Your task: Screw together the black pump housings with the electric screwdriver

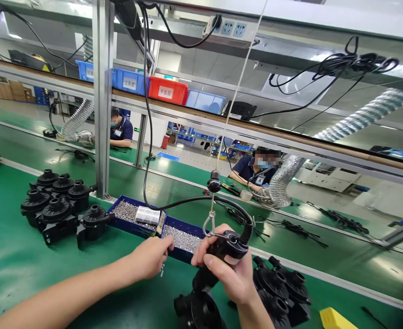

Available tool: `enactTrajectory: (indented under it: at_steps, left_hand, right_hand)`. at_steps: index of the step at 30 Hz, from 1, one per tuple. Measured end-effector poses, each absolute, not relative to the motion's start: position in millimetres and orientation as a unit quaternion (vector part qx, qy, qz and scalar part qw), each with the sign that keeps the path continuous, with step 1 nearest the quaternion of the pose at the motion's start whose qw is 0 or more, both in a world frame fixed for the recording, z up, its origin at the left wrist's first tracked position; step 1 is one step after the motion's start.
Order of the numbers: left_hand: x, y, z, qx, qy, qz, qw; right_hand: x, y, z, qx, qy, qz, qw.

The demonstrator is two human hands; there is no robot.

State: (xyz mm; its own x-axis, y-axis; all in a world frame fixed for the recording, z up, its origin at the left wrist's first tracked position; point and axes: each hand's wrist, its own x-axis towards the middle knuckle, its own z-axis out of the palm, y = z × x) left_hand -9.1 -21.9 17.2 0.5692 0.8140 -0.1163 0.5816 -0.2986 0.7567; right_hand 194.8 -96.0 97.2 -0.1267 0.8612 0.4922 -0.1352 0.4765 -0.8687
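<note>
My right hand (233, 274) is wrapped round a black corded electric screwdriver (227, 251) hanging by a metal hook from a cord. Its lower end is over a black round pump-like housing (201, 310); whether they touch I cannot tell. My left hand (153, 257), fingers curled together, is at the near edge of the blue parts bins; what is inside it is hidden. Several tiny pale ring-like pieces (162, 270) show just below that hand. One blue bin (117, 218) holds silver screws and a pale block-like piece; the other blue bin (182, 254) holds tiny silver parts.
Several black housings (55, 208) stand on the green mat to the left, more (273, 283) to the right. A yellow object (336, 318) lies at lower right. A metal post (102, 100) rises behind the bins. Two people sit across the line.
</note>
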Motion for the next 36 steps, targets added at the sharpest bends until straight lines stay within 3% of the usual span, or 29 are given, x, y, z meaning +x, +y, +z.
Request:
enactTrajectory:
  at_steps: [8, 21, 27, 36]
  left_hand:
    - [-19, -6, 0, 0.845, 0.471, 0.059, 0.246]
    - [-6, -10, -21, 0.828, 0.496, 0.067, 0.252]
    - [-1, -24, -14, 0.801, 0.47, 0.127, 0.347]
    - [33, -56, -40, 0.564, 0.441, 0.14, 0.684]
  right_hand:
    - [182, -99, 103, -0.36, -0.59, 0.349, 0.633]
    - [180, -91, 99, -0.429, -0.557, 0.254, 0.664]
    - [183, -88, 97, -0.494, -0.54, 0.181, 0.657]
    - [182, -89, 97, -0.507, -0.538, 0.213, 0.639]
